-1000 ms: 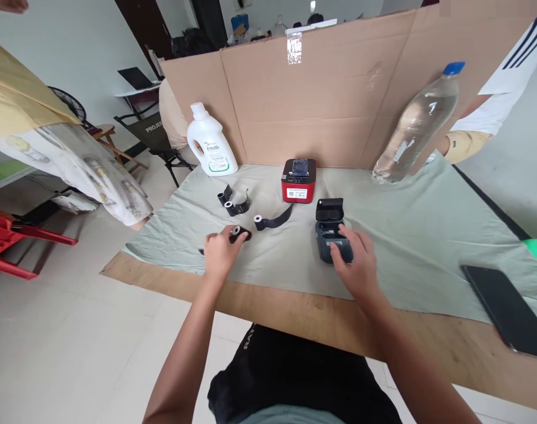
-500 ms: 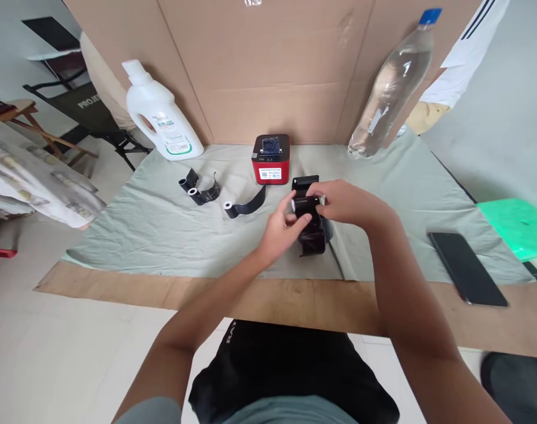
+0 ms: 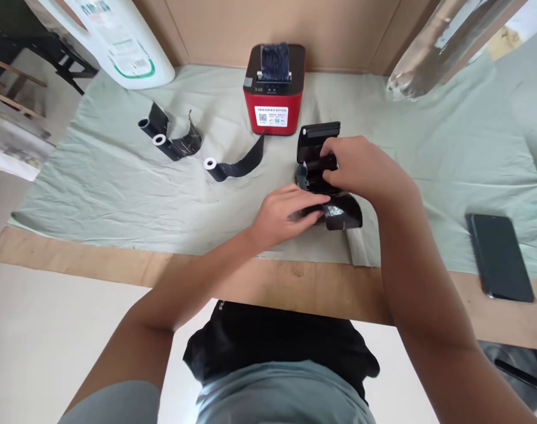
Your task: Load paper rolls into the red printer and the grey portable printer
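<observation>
A small dark printer point(image 3: 302, 176) lies on the cloth with its black lid point(image 3: 319, 134) swung up. My right hand point(image 3: 361, 165) has its thumb and fingers closed around a black paper roll point(image 3: 315, 167), which sits at the printer's open bay. From the roll a glossy black paper strip point(image 3: 345, 213) curls out toward me. My left hand point(image 3: 286, 213) is at the near side, its fingertips pinched on the strip's left part. The hands and strip cover much of the printer body.
A red and black printer point(image 3: 272, 121) stands behind. Black paper rolls point(image 3: 214, 169) with loose tails lie left, near another pair point(image 3: 166, 147). A white jug point(image 3: 122, 47) and a clear bottle point(image 3: 421, 53) lean on the cardboard point(image 3: 339, 35). A phone point(image 3: 500, 257) lies right.
The view has moved closer. The roll, held up between both hands before, is now down at the printer's bay in my right hand. My left hand has shifted from the roll to the strip.
</observation>
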{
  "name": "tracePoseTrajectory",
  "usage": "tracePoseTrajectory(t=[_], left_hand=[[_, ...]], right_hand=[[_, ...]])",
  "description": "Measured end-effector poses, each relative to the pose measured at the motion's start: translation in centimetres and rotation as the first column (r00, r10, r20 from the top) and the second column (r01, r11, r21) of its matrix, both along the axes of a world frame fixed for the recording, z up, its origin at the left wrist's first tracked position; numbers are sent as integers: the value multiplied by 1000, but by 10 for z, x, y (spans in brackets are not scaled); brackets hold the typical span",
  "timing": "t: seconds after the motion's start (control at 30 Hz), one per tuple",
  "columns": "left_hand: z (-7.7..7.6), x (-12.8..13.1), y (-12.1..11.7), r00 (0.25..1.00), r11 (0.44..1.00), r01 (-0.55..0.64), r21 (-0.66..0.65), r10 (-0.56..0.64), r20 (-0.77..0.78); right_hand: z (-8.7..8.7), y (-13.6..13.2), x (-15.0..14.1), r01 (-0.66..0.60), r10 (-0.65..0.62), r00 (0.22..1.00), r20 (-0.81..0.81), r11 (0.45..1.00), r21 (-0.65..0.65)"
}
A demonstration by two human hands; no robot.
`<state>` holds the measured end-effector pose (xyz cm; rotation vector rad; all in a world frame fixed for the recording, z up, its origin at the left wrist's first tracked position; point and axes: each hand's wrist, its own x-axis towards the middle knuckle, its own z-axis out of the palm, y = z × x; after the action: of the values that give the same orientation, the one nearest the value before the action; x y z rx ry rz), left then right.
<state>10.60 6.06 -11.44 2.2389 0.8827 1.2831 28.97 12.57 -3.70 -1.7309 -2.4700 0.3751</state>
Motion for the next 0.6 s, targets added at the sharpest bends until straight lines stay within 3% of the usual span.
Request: tracePoseTrajectory(t=[0.23,0.47,0.6], left_hand=[[-2,-2,9,990,998,-44,-52,36,-139],[-10,2,12,988,999,-42,-8,40,-151],[-14,6,8,993,999,-52,0,51,-102]], right_hand=[[1,-1,-6,-28,28,1000,-4,999,-44],[-15,1,1,-21,23,999,-49,999,43],[-11,-2,2,-13,13,1000,-18,1000,29]])
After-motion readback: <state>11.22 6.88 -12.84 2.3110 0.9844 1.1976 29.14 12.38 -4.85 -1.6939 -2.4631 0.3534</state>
